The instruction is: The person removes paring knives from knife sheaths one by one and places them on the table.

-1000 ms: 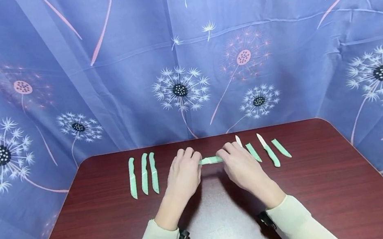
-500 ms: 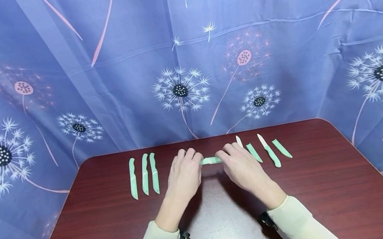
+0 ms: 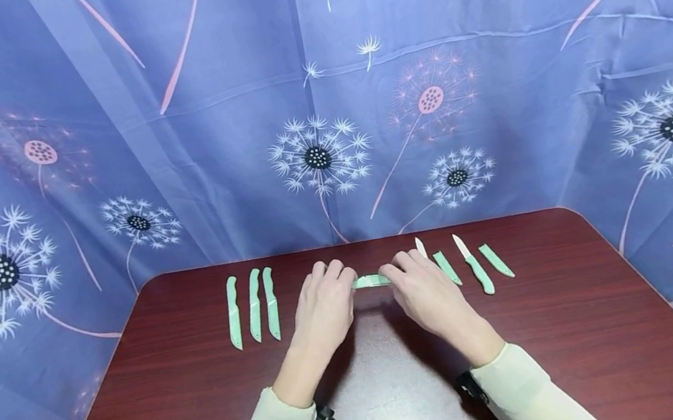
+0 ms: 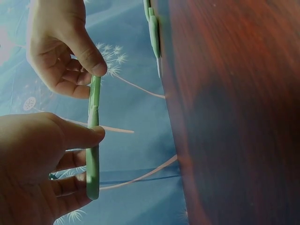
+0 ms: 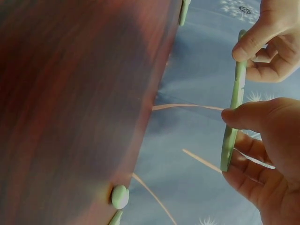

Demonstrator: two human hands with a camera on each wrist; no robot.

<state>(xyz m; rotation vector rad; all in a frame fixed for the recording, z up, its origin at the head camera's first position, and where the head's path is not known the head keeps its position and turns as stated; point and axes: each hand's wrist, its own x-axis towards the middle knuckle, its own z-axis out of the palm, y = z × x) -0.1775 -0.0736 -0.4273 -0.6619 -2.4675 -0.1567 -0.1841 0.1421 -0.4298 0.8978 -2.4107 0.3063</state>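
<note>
A small mint-green knife (image 3: 371, 281) in its matching sheath is held level between both hands, raised above the table. My left hand (image 3: 323, 306) pinches the handle (image 4: 93, 168) between thumb and fingers. Its mate, my right hand (image 3: 425, 291), pinches the sheath (image 5: 228, 145) with thumb on one side and fingers on the other. Sheath and handle meet between the two hands, and the blade is hidden inside. Just beyond the right hand, a bare blade (image 3: 420, 247) shows, its handle covered by that hand. A loose green sheath (image 3: 447, 269) lies beside it.
On the left of the dark wooden table (image 3: 164, 410) lie three sheathed knives (image 3: 255, 306) side by side. To the right are an unsheathed knife (image 3: 480, 275) and another loose sheath (image 3: 496, 261). A blue dandelion-print cloth (image 3: 228, 182) hangs behind the table.
Both hands keep their grip in nearly the same place. The stretch of knife and sheath showing between them is slightly shorter than a second ago.
</note>
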